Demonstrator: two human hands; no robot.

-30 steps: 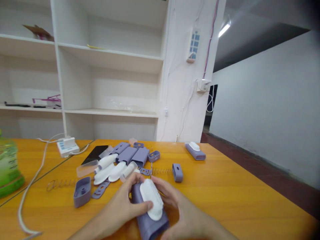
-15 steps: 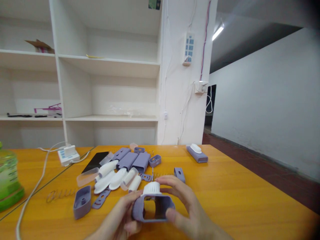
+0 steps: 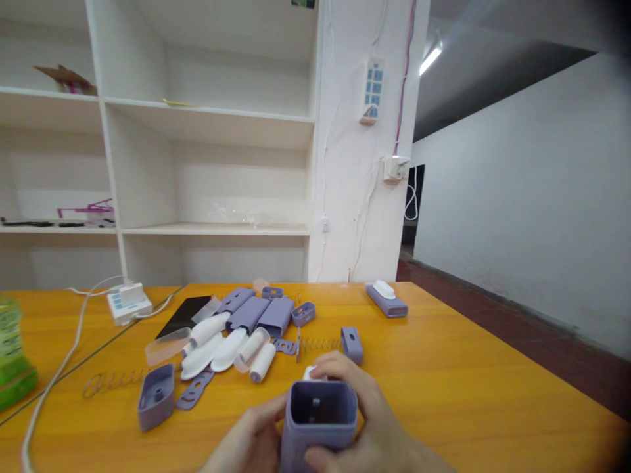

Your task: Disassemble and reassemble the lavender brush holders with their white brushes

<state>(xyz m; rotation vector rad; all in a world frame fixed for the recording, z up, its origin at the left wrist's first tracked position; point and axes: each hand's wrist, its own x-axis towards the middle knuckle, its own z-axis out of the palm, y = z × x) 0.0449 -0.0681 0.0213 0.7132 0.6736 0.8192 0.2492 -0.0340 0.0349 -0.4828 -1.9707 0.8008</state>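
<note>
Near the front edge of the view, a hollow purple plastic housing [image 3: 319,437] is tilted so its open end faces up and toward me. My left hand [image 3: 260,430] grips its left side. Around its right side wraps my right hand [image 3: 367,414], thumb in front and fingers over the far side. A bit of the white ribbed part [image 3: 309,373] shows behind the housing's rim; the rest is hidden. A small metal piece is visible inside the opening. Beyond the hands lie a purple end cap [image 3: 351,345], a coiled spring [image 3: 320,344] and a white cylinder [image 3: 263,362].
Several purple housings [image 3: 276,317] and white oval parts [image 3: 229,350] are clustered left of centre. A purple cap [image 3: 156,397] and slotted strip [image 3: 196,389] lie nearer. A housing with a white top [image 3: 387,300] stands far right. At left are a power strip [image 3: 129,303] and green bottle [image 3: 14,355].
Both hands have tipped the housing so its opening points more upward, and moved it slightly right. The white ribbed part has turned mostly out of sight behind it. The view has shifted slightly.
</note>
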